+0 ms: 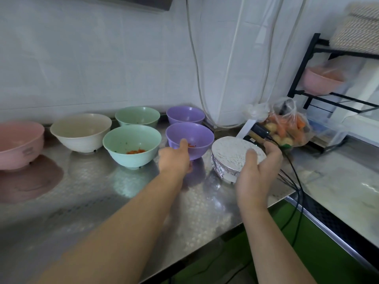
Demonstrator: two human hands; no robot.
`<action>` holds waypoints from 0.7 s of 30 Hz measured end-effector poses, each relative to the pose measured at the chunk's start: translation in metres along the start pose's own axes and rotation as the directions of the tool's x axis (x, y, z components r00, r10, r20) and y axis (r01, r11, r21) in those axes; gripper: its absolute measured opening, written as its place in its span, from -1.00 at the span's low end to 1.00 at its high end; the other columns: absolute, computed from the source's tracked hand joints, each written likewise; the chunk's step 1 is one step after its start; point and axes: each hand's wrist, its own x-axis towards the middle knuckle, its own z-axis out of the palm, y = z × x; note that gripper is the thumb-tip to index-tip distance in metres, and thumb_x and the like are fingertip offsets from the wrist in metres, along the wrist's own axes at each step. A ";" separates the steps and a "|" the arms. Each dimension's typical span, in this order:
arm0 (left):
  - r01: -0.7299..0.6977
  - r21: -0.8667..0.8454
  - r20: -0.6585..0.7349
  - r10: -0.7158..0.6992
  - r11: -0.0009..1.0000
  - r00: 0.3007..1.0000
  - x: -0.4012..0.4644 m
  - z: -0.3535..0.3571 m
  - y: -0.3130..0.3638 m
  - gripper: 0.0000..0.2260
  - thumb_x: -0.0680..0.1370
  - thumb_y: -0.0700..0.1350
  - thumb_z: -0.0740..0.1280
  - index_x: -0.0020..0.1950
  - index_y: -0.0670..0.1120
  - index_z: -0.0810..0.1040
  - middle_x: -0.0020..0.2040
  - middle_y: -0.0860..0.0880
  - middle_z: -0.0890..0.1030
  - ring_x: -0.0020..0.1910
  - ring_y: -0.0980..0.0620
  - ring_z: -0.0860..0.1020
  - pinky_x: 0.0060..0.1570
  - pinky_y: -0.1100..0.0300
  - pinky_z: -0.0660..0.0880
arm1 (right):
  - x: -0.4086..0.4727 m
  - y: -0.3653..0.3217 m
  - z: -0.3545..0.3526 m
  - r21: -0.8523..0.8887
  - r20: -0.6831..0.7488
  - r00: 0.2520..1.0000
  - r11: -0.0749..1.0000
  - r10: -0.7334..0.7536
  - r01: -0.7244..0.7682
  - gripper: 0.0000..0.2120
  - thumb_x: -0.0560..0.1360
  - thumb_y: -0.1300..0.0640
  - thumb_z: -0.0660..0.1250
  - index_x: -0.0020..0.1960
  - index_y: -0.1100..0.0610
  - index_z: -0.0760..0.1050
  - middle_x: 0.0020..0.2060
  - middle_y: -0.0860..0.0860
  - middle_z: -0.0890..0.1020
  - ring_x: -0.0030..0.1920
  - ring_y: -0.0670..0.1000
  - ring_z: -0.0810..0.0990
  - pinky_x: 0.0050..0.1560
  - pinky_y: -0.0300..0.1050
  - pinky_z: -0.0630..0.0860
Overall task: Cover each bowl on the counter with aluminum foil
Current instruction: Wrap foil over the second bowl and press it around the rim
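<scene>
A foil-covered bowl (233, 155) stands on the steel counter (114, 201) at the right. My right hand (256, 173) cups its near right side, thumb on the foil top and fingers round the far edge. My left hand (174, 158) grips the near rim of a purple bowl (192, 136) holding orange bits, thumb inside it. Uncovered bowls stand to the left: a mint bowl (131, 146) with orange bits, a cream bowl (82, 132), a pink bowl (18, 144), and behind them a green bowl (137, 116) and a second purple bowl (184, 114).
A plastic bag of vegetables (287, 128) and a foil box (248, 128) lie behind the covered bowl. Black cables (295, 181) run over the counter's right edge. A black rack (320, 95) at the right holds another pink bowl (322, 80). White cords hang down the tiled wall.
</scene>
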 end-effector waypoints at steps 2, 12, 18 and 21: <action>0.037 0.035 0.057 -0.039 0.999 0.998 0.009 0.003 0.010 -0.62 0.66 0.11 0.28 0.17 -0.21 0.61 -0.13 -0.19 0.72 -0.37 -0.12 0.66 -0.44 0.11 0.63 | -0.002 -0.003 0.006 -0.058 0.058 0.995 0.995 -0.076 0.079 -0.49 0.58 0.00 0.26 0.49 0.14 0.38 0.41 0.01 0.44 0.45 0.05 0.38 0.48 0.10 0.35; 0.087 -0.015 0.155 -0.083 0.996 0.984 0.013 0.004 0.026 -0.80 0.66 -0.17 0.19 -0.04 -0.16 0.58 -0.04 -0.33 0.71 -0.21 -0.16 0.64 -0.46 0.19 0.59 | -0.007 0.002 0.022 -0.164 0.204 0.973 0.976 -0.108 0.143 -0.48 0.54 -0.04 0.20 0.43 0.18 0.45 0.39 0.07 0.52 0.43 0.07 0.39 0.49 0.15 0.33; -0.082 -0.047 0.135 0.088 0.996 0.987 -0.047 -0.046 0.039 -0.70 0.62 -0.22 0.13 0.13 -0.33 0.59 -0.10 -0.38 0.70 -0.30 -0.17 0.64 -0.41 0.13 0.61 | -0.028 -0.035 0.030 0.009 0.350 0.937 1.000 -0.018 0.016 -0.52 0.70 0.01 0.19 0.61 0.03 0.30 0.52 -0.09 0.37 0.54 -0.10 0.27 0.47 -0.17 0.18; -0.158 0.004 0.132 0.156 0.987 0.979 -0.086 -0.092 0.043 -0.74 0.62 -0.24 0.10 0.05 -0.26 0.58 -0.16 -0.37 0.70 -0.34 -0.16 0.63 -0.35 0.10 0.61 | -0.052 -0.062 0.037 0.193 0.426 0.904 0.972 0.037 -0.131 -0.68 0.73 0.04 0.19 0.47 -0.15 0.43 0.37 -0.34 0.50 0.37 -0.36 0.39 0.35 -0.40 0.23</action>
